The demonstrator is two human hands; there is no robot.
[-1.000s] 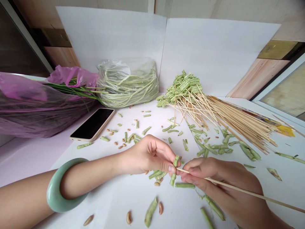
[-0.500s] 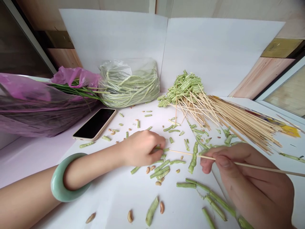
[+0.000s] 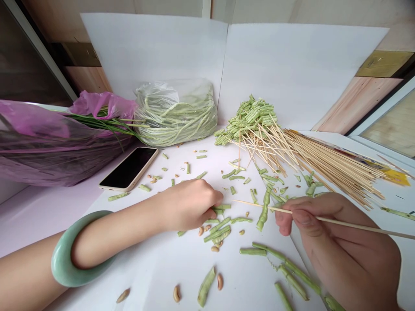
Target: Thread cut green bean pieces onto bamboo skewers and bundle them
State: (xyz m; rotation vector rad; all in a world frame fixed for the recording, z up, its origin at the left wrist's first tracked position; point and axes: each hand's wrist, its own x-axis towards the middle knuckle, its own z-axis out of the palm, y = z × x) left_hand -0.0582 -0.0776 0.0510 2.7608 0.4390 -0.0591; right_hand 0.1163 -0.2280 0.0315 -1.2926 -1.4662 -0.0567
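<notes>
My left hand (image 3: 189,204), with a jade bangle (image 3: 69,252) on the wrist, rests on the white table, its fingers curled onto a short green bean piece (image 3: 219,208) among several loose ones. My right hand (image 3: 337,242) pinches a thin bamboo skewer (image 3: 343,223) between thumb and fingers, tip pointing left. One bean piece (image 3: 264,211) hangs threaded on the skewer near its tip. More cut bean pieces (image 3: 218,231) and loose seeds lie between my hands.
A pile of finished bean skewers (image 3: 251,119) and bare bamboo sticks (image 3: 327,162) lies at the back right. A clear bag of long beans (image 3: 175,112) and a pink bag of greens (image 3: 48,138) sit at the back left. A phone (image 3: 129,168) lies face up.
My hands, together a second ago threading a bean piece, have parted. The left hand moved down to the loose pieces on the table; the right hand drew back right with the skewer.
</notes>
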